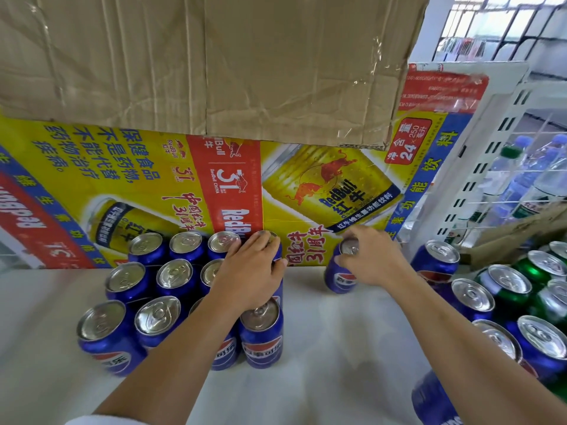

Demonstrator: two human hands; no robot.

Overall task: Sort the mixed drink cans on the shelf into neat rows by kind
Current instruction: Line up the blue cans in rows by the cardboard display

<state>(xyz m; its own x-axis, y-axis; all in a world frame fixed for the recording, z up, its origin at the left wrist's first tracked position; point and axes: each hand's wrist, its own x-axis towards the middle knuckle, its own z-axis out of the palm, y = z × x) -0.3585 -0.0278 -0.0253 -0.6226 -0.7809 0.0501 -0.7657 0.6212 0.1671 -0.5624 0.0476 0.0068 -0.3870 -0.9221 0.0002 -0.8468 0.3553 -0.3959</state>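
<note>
A stiff, slick, probably heavy blue can (337, 279) is gripped round its rim by the right hand (371, 259), while a far-row can (270, 234) is clasped by the left hand (251, 271).

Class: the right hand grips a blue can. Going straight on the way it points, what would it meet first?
Most likely the Red Bull carton standing behind the blue can that the right hand holds; depth is unclear.

Bright, even daylight; glare on can tops (173, 273); wide-angle edge bending.
</note>
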